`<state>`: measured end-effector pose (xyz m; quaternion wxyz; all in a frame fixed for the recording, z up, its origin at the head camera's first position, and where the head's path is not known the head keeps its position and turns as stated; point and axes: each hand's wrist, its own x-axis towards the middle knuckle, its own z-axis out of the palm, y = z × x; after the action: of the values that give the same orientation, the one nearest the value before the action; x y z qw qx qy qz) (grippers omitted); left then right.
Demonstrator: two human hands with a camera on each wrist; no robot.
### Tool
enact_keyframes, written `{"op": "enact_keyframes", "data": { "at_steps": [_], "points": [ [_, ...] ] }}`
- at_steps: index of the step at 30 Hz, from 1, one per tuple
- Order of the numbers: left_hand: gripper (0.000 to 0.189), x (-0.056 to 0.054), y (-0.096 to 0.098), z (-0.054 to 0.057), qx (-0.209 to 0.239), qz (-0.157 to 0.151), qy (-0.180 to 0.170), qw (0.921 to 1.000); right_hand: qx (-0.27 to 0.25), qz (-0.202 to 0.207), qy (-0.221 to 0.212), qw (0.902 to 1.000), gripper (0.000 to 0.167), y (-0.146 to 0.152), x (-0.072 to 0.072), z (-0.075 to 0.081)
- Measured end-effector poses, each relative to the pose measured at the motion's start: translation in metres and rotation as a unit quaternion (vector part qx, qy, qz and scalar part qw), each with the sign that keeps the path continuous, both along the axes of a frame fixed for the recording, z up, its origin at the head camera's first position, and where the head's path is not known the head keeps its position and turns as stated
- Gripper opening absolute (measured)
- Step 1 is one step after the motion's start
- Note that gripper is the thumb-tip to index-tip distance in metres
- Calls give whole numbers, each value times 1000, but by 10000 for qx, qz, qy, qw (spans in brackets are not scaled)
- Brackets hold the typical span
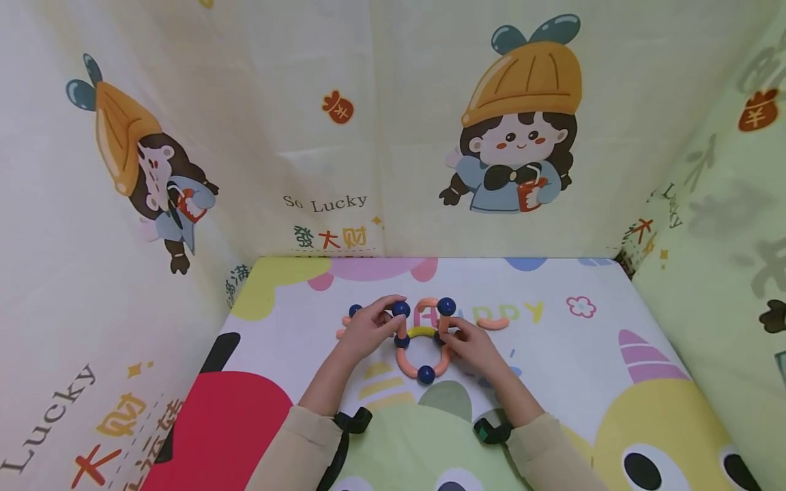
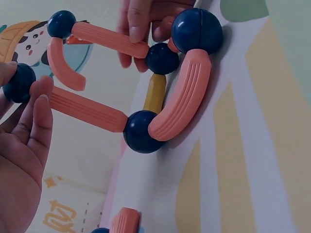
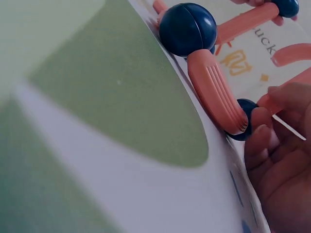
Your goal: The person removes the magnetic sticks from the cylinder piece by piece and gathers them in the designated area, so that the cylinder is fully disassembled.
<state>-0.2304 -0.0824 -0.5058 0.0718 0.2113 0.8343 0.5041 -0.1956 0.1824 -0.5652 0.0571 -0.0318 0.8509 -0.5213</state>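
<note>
A build of navy balls and salmon sticks stands on the table. Its base ring has curved salmon sticks, a yellow curved stick (image 1: pixel 421 331) at the back and a navy ball (image 1: pixel 426 374) in front. Two straight sticks rise from it. My left hand (image 1: pixel 366 331) pinches the navy ball (image 2: pixel 19 83) atop the left straight stick (image 2: pixel 87 108). With fingers and thumb, my right hand (image 1: pixel 475 348) grips the right straight stick near its lower ball (image 3: pixel 248 114). From the right upright's top ball (image 1: pixel 446 306), a curved salmon stick (image 2: pixel 64 65) juts out, its other end free.
Behind the left hand lie another navy ball (image 1: pixel 355 310) and salmon sticks, partly hidden. A loose curved salmon stick (image 1: pixel 493 324) lies right of the build. The printed tabletop (image 1: pixel 540 348) is bounded by cloth walls (image 1: pixel 405 136) at the back and sides.
</note>
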Motion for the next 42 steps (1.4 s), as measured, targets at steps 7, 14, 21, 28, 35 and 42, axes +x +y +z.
{"op": "enact_keyframes", "data": {
  "at_steps": [7,14,21,28,35,42],
  "points": [
    [47,-1,1,4,-46,-57,8,10000,-337,23,-137,9993,31,3,-2,-9],
    [44,1,2,6,-94,-4,-164,9998,-389,70,-71,9992,30,4,-2,-12],
    [45,0,6,4,359,143,-677,9970,-302,50,-162,9994,30,4,-1,-11],
    [43,-6,0,12,755,464,-715,9935,-262,50,-229,9994,30,4,-3,-9],
    [46,-19,-30,13,387,1046,-168,9936,-257,87,-161,9995,31,3,-3,-9],
    [47,-35,-63,-6,-653,1869,-390,9794,-314,59,-135,9994,32,3,-3,-10]
  ]
}}
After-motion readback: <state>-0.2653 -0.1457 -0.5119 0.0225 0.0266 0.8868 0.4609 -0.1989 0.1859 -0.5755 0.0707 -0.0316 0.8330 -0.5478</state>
